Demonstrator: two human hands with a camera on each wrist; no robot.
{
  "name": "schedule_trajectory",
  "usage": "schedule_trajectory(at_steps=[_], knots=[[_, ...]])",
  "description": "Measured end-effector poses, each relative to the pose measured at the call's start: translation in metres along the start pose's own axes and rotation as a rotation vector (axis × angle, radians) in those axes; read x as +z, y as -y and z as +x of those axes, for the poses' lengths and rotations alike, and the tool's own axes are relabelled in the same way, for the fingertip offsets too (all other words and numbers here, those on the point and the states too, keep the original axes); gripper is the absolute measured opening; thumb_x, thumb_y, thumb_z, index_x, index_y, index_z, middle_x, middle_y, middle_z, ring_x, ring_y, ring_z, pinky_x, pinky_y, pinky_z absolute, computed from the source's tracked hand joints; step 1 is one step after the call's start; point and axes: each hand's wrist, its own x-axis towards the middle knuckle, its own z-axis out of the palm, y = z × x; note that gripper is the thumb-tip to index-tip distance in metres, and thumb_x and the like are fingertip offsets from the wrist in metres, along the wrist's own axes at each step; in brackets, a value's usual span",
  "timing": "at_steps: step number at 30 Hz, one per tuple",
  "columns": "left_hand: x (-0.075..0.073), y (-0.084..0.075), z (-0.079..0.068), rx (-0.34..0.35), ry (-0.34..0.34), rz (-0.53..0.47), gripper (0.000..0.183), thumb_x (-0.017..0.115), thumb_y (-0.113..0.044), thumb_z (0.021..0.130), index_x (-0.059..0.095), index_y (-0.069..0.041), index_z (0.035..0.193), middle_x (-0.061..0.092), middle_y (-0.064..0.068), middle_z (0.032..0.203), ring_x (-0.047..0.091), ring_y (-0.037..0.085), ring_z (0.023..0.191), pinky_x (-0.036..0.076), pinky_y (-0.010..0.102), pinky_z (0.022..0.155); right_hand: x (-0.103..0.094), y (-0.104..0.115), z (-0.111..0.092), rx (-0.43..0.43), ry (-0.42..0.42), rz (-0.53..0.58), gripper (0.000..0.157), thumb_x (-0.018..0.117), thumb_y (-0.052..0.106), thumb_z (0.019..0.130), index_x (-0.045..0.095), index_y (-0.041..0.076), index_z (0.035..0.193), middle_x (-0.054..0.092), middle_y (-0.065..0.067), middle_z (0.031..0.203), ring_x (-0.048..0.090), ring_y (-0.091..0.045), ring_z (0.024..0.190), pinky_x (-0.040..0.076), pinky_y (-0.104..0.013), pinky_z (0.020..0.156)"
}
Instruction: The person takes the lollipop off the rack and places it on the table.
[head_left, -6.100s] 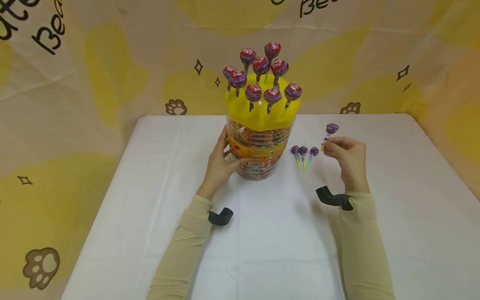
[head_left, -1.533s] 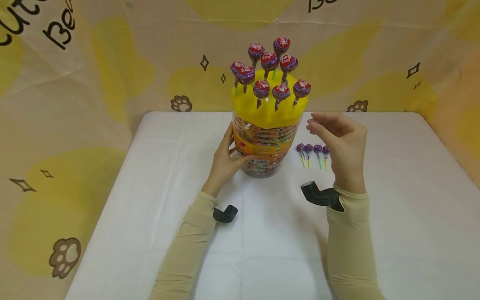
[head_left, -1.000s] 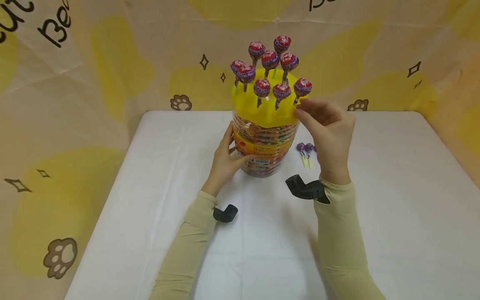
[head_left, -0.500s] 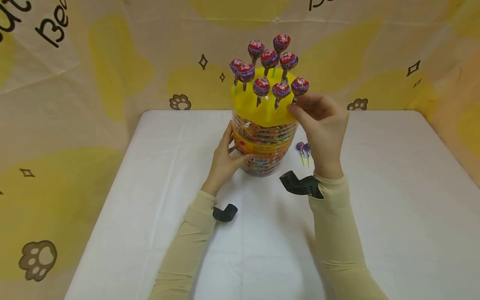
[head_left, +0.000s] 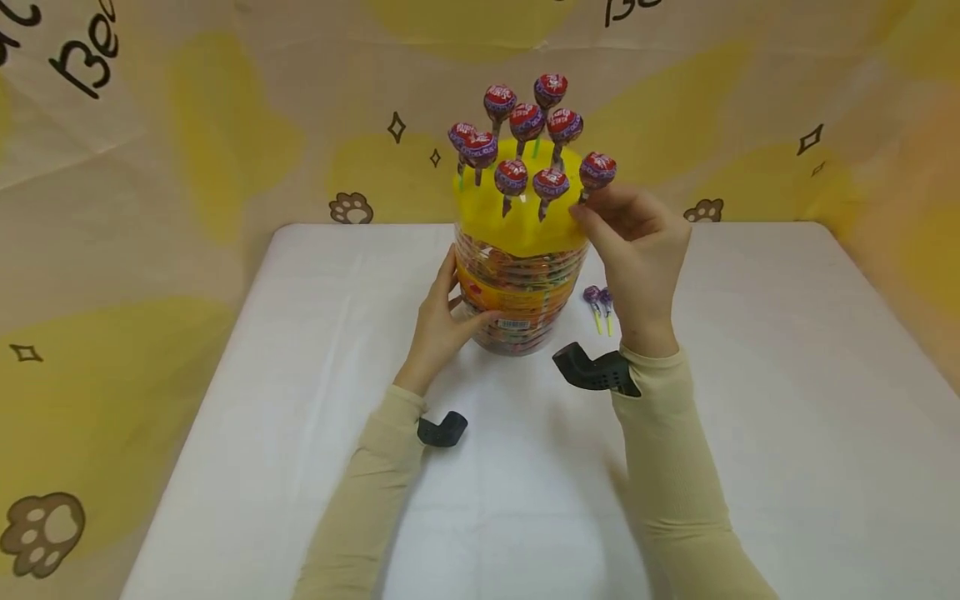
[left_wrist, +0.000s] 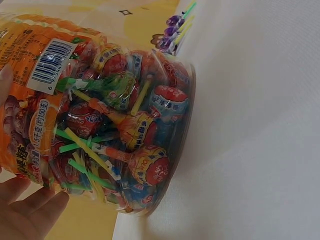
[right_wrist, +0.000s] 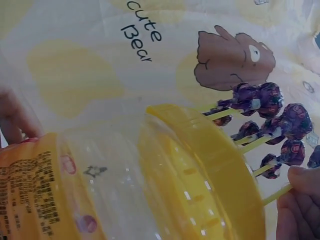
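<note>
A clear plastic candy jar (head_left: pixel 521 275) with a yellow lid (head_left: pixel 517 229) stands on the table, tilted slightly. My left hand (head_left: pixel 442 329) holds its left side, thumb across the front near the barcode. Wrapped lollipops (left_wrist: pixel 150 165) fill its lower part. Several red-and-purple lollipops (head_left: pixel 527 122) stick up out of the lid. At the lid's right edge my right hand (head_left: pixel 641 242) pinches the stick of one lollipop (head_left: pixel 597 171). In the right wrist view that yellow stick (right_wrist: pixel 277 195) runs from the fingers to the lid; whether its end sits in a hole is unclear.
Loose purple lollipops (head_left: pixel 592 295) lie on the white table (head_left: pixel 337 333) right of the jar, partly behind the right hand in the head view. A patterned cloth (head_left: pixel 360 83) hangs behind the table.
My right hand has laid a lollipop beside the loose ones, moved left to the jar and pinched the front-right lollipop, which now leans further right. My left hand stays on the jar.
</note>
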Motion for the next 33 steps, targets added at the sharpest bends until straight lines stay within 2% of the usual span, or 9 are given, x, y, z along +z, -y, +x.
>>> schedule_trajectory(at_steps=[6, 9, 14, 19, 23, 25, 30, 32, 33], knots=[[0.000, 0.002, 0.000, 0.009, 0.011, -0.005, 0.098, 0.075, -0.019, 0.081, 0.009, -0.017, 0.153, 0.021, 0.004, 0.155, 0.030, 0.025, 0.137, 0.037, 0.039, 0.106, -0.012, 0.003, 0.000, 0.023, -0.068, 0.097, 0.010, 0.073, -0.001, 0.080, 0.072, -0.006, 0.089, 0.069, -0.016, 0.088, 0.064, -0.024, 0.077, 0.055, -0.029, 0.078], [-0.001, 0.003, -0.001, 0.012, 0.012, -0.008, 0.098, 0.076, -0.019, 0.081, 0.009, -0.016, 0.153, 0.020, 0.005, 0.155, 0.030, 0.026, 0.137, 0.037, 0.040, 0.106, -0.027, -0.004, -0.003, 0.031, -0.073, 0.117, 0.011, 0.073, -0.002, 0.080, 0.071, -0.009, 0.088, 0.069, -0.017, 0.087, 0.063, -0.024, 0.072, 0.055, -0.027, 0.074], [-0.001, 0.004, -0.002, 0.010, 0.001, 0.006, 0.098, 0.076, -0.016, 0.081, 0.010, -0.015, 0.153, 0.020, 0.007, 0.155, 0.031, 0.029, 0.136, 0.037, 0.040, 0.106, -0.057, -0.022, -0.008, 0.105, -0.073, 0.128, 0.013, 0.073, -0.004, 0.078, 0.069, -0.013, 0.086, 0.069, -0.013, 0.083, 0.060, -0.022, 0.067, 0.054, -0.024, 0.070], [0.000, 0.003, -0.001, 0.002, 0.010, 0.005, 0.098, 0.076, -0.015, 0.081, 0.009, -0.016, 0.153, 0.018, 0.007, 0.156, 0.030, 0.029, 0.136, 0.037, 0.038, 0.106, -0.086, -0.038, -0.011, 0.200, -0.083, 0.085, 0.010, 0.072, -0.006, 0.078, 0.070, -0.013, 0.086, 0.069, -0.009, 0.079, 0.063, -0.019, 0.065, 0.054, -0.022, 0.068], [0.000, 0.003, 0.000, 0.015, 0.005, -0.003, 0.098, 0.076, -0.016, 0.081, 0.009, -0.016, 0.153, 0.019, 0.006, 0.156, 0.030, 0.028, 0.136, 0.037, 0.039, 0.106, -0.101, -0.052, -0.014, 0.284, -0.113, 0.054, 0.006, 0.071, -0.009, 0.078, 0.072, -0.009, 0.084, 0.070, -0.008, 0.079, 0.064, -0.017, 0.064, 0.055, -0.020, 0.066], [-0.001, 0.003, 0.000, 0.026, 0.002, -0.007, 0.098, 0.076, -0.016, 0.081, 0.010, -0.015, 0.153, 0.019, 0.006, 0.155, 0.031, 0.028, 0.136, 0.037, 0.040, 0.106, -0.107, -0.063, -0.014, 0.331, -0.126, 0.021, 0.007, 0.071, -0.008, 0.078, 0.071, -0.010, 0.085, 0.070, -0.006, 0.078, 0.065, -0.015, 0.064, 0.055, -0.019, 0.066], [-0.001, 0.004, -0.001, 0.022, 0.002, -0.021, 0.097, 0.075, -0.016, 0.081, 0.010, -0.014, 0.153, 0.020, 0.006, 0.155, 0.031, 0.028, 0.136, 0.037, 0.042, 0.106, -0.121, -0.093, -0.019, 0.492, -0.122, -0.111, 0.003, 0.070, -0.003, 0.081, 0.072, -0.001, 0.081, 0.069, 0.002, 0.076, 0.065, -0.009, 0.066, 0.054, -0.015, 0.065], [0.000, 0.004, -0.001, 0.017, 0.005, -0.025, 0.097, 0.075, -0.016, 0.081, 0.010, -0.015, 0.153, 0.020, 0.006, 0.155, 0.030, 0.027, 0.136, 0.036, 0.042, 0.106, -0.128, -0.103, -0.022, 0.549, -0.097, -0.163, 0.004, 0.068, -0.003, 0.083, 0.071, -0.002, 0.086, 0.068, 0.005, 0.075, 0.064, -0.007, 0.066, 0.053, -0.014, 0.065], [0.000, 0.004, -0.001, 0.017, 0.005, -0.027, 0.097, 0.075, -0.016, 0.081, 0.010, -0.015, 0.153, 0.020, 0.005, 0.155, 0.030, 0.027, 0.136, 0.036, 0.042, 0.106, -0.131, -0.108, -0.023, 0.573, -0.079, -0.182, 0.008, 0.067, -0.003, 0.084, 0.069, -0.007, 0.090, 0.067, 0.006, 0.075, 0.064, -0.006, 0.066, 0.053, -0.014, 0.065]])
